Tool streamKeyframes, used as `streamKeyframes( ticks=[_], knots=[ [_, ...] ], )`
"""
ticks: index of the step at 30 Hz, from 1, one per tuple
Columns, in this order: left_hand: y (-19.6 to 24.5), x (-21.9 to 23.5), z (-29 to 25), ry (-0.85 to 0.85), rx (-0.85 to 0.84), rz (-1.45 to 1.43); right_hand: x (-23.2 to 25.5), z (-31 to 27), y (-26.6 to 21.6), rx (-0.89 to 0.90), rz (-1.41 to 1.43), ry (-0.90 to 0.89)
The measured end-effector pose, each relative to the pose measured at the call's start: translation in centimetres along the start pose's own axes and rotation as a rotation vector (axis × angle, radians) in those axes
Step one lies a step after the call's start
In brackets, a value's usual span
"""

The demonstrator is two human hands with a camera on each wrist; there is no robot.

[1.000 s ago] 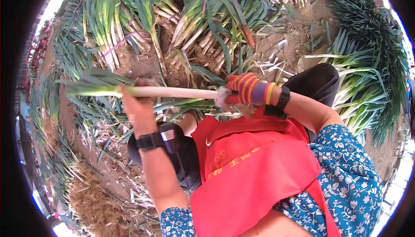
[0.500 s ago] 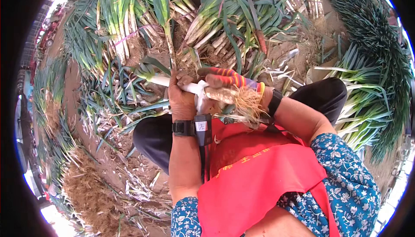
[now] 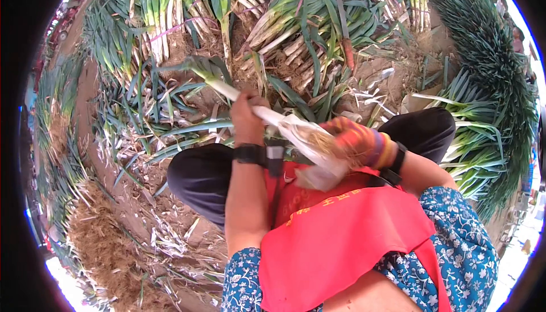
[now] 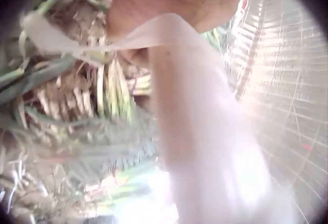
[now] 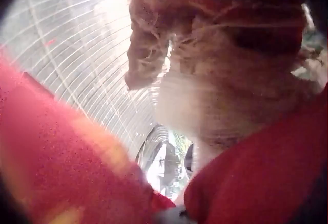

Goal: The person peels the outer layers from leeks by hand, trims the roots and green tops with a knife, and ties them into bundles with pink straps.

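Observation:
A long leek (image 3: 273, 117) lies slantwise across the lap in the head view, green leaves at upper left, roots at lower right. My bare left hand (image 3: 248, 120) grips its white stalk. The gloved right hand (image 3: 359, 144), in a striped glove, is curled at the root end, with loose pale outer skin (image 3: 321, 176) hanging below it. The left wrist view shows the left hand (image 4: 177, 1) above the blurred pale stalk (image 4: 200, 132) and a thin strip of skin (image 4: 51, 37). In the right wrist view the gloved hand (image 5: 215, 9) is over the blurred roots and stalk.
Bundled leeks (image 3: 165, 10) lie on the ground ahead, beside a rusty-ended tool (image 3: 348, 53). More leeks (image 3: 475, 135) are at the right. Root trimmings (image 3: 102, 244) are heaped at lower left. A red apron (image 3: 341, 232) covers the lap.
The leek has swung from nearly level to slanting down rightward. The left hand has moved right along the view, the right hand lower and right, and loose skin now hangs from the stalk.

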State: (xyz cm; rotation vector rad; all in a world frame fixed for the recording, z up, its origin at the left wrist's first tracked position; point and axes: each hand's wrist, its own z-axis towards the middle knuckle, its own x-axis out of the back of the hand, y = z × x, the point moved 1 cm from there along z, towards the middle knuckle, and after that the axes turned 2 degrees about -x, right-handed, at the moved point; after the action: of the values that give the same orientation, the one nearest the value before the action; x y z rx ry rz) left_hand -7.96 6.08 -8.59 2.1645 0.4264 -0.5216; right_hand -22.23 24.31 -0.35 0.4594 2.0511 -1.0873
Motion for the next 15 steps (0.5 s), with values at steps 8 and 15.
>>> streamKeyframes(
  ticks=[8,15],
  knots=[
    [0.4,1.9,3.4,0.068,0.068,-0.234,-4.9,-8.2,-3.2,-0.199,-0.473,0.223],
    [2.6,6.4,6.4,0.048,-0.019,-0.274,-3.4,-13.7,-6.8,0.422,-0.464,0.51]
  ],
)
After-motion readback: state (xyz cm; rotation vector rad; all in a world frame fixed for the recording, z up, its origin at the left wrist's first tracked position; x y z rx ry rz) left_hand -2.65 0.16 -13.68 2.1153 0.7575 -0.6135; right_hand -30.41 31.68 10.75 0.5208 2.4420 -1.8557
